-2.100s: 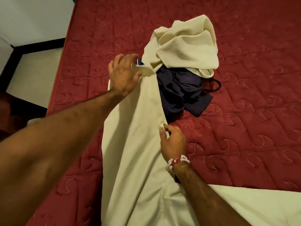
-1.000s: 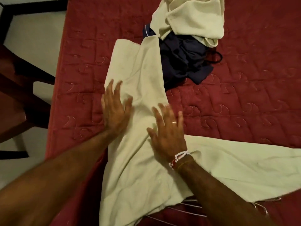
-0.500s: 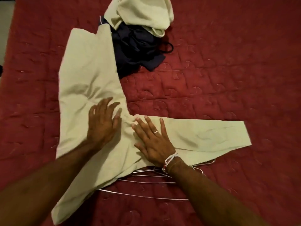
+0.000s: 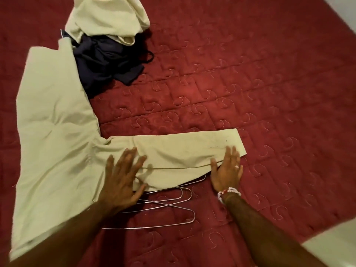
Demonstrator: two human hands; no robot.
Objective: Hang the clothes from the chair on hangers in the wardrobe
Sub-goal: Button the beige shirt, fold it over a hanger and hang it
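Cream trousers [image 4: 57, 143] lie spread on the red quilted bed [image 4: 250, 83], one leg pointing away at the left, the other stretched to the right. My left hand [image 4: 123, 180] presses flat on the right-pointing leg near the crotch, fingers straight. At that leg's cuff, my right hand [image 4: 228, 168] lies flat with straight fingers, partly on the bed. Thin wire hangers [image 4: 169, 207] lie on the bed just below the leg, partly under it.
A heap of clothes sits at the top left: a crumpled cream garment [image 4: 107, 20] over a dark navy one [image 4: 107, 62]. A pale floor or surface [image 4: 335, 247] shows at the bottom right corner, past the bed's edge.
My right hand slid along the trouser leg from the crotch out to the cuff. My left hand shifted right onto that leg. The camera view moved closer to the hangers.
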